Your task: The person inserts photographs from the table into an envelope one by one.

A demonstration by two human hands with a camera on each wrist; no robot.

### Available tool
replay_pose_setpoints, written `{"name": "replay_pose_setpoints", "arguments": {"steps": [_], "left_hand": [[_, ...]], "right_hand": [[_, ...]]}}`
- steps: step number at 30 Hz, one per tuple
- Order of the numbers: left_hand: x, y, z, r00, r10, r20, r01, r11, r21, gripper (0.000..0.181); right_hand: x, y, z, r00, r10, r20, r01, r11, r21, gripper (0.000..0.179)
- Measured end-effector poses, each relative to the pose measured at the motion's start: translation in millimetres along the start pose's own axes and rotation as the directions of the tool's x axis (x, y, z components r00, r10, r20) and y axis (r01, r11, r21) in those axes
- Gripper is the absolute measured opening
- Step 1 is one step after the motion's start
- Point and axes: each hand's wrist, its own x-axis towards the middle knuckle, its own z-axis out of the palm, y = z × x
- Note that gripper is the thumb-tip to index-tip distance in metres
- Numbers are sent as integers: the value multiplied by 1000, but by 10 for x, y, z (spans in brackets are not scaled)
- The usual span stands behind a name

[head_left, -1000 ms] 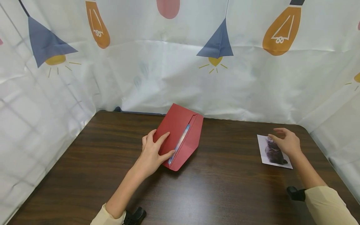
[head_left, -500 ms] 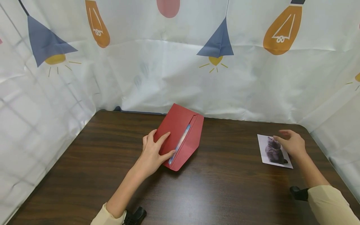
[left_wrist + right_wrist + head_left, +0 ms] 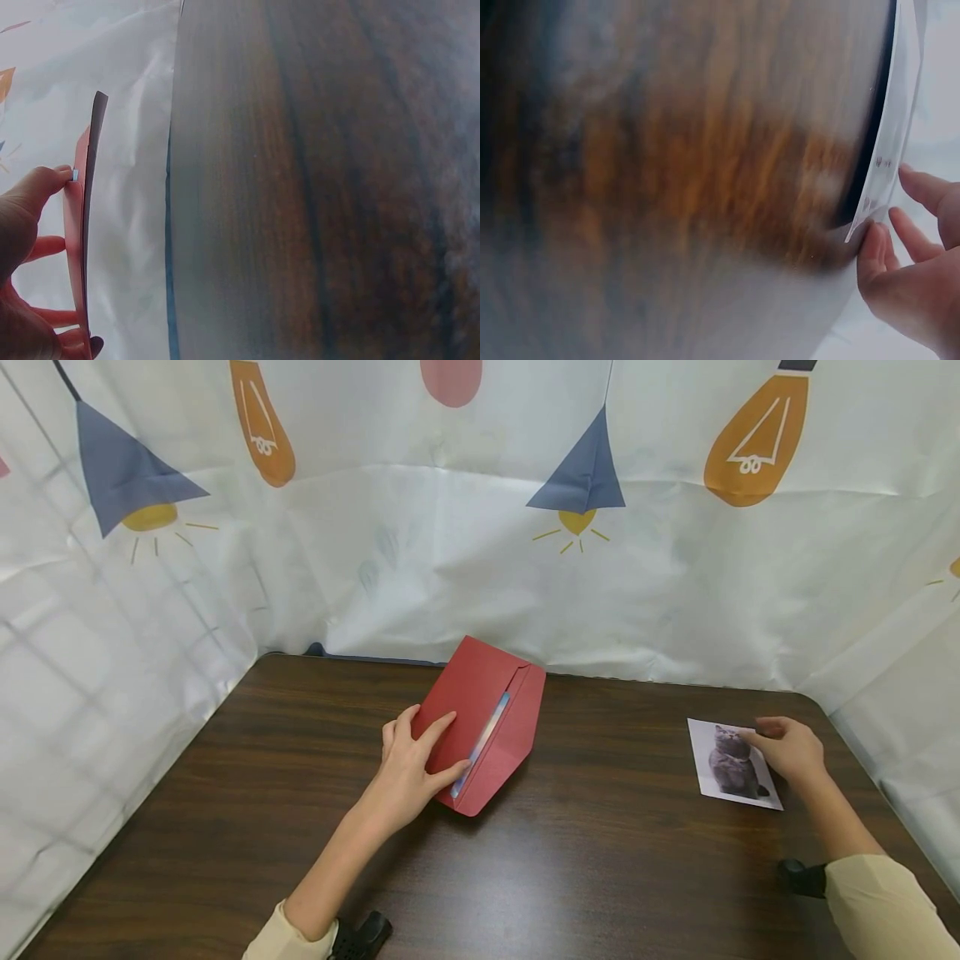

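In the head view my left hand (image 3: 405, 777) grips a red envelope (image 3: 476, 685), tilted up off the table with its flap (image 3: 510, 743) unfolded to the right. A blue-and-white card edge (image 3: 487, 731) peeks from the envelope's opening, and my thumb presses at its lower end. The left wrist view shows the envelope (image 3: 75, 240) edge-on, fingers spread along it. Far right, a photo of a grey cat (image 3: 731, 768) lies on the table. My right hand (image 3: 793, 753) pinches its right side, thumb over the face; in the right wrist view the fingertips sit at the photo's (image 3: 889, 142) edge.
Both things are on a dark wood-grain table (image 3: 600, 860). A white curtain (image 3: 360, 527) printed with lamps and bulbs hangs behind the table and along both sides. A black wrist device (image 3: 363, 935) shows at my left sleeve, another (image 3: 802, 878) at the right.
My right hand has slid right across the cat photo, from its upper middle to its right edge. The photo stays in place. My left hand and the envelope hold still.
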Motion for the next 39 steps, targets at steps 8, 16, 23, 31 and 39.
{"name": "replay_pose_setpoints", "arguments": {"steps": [8, 16, 23, 31, 39], "left_hand": [[0, 17, -12, 1000, -7, 7, 7, 1000, 0, 65], [4, 14, -13, 1000, -12, 14, 12, 1000, -3, 65], [4, 18, -24, 999, -27, 27, 27, 1000, -9, 64], [3, 17, -18, 1000, -5, 4, 5, 1000, -6, 65], [-5, 22, -27, 1000, -16, 9, 16, 1000, -7, 64]], "right_hand": [[7, 26, -4, 1000, 27, 10, -27, 999, 23, 48], [-3, 1, -20, 995, 94, 39, -96, 994, 51, 50], [-10, -17, -29, 992, 112, 55, -116, 991, 70, 51], [24, 25, -25, 994, 104, 32, -107, 988, 109, 46], [49, 27, -37, 996, 89, 7, -90, 990, 112, 39]]}}
